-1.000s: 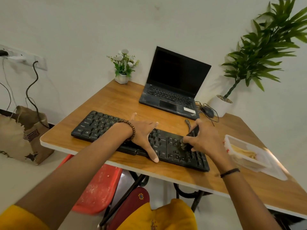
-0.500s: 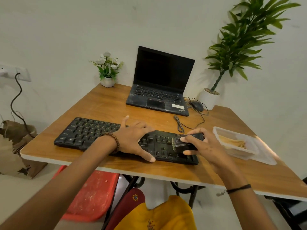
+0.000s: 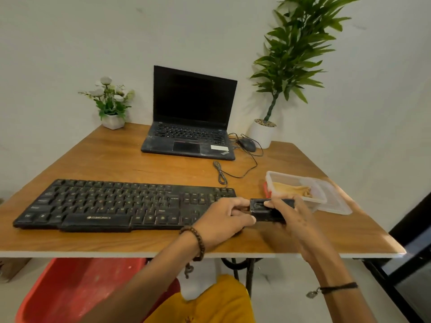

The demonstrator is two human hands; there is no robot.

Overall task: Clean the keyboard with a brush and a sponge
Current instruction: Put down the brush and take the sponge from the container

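A long black keyboard [image 3: 112, 203] lies along the front of the wooden table [image 3: 130, 164]. Just off its right end, my right hand [image 3: 293, 220] grips a small black brush [image 3: 263, 209] around its body. My left hand [image 3: 224, 220] pinches the left end of the same brush with thumb and fingers, over the keyboard's right edge. The bristles are hidden from me. A yellowish sponge [image 3: 292, 190] lies inside a clear plastic container [image 3: 326, 206] just beyond my right hand.
An open black laptop [image 3: 191, 127] stands at the back, with a mouse [image 3: 247, 144] and its looped cable [image 3: 221, 176] to the right. A small flower pot [image 3: 112, 106] and a tall potted plant [image 3: 263, 134] flank it. A red chair [image 3: 77, 290] sits under the table.
My left hand left the keys and moved right to meet the brush. My right hand lifted the brush off the keyboard, past its right end. The view shifted right.
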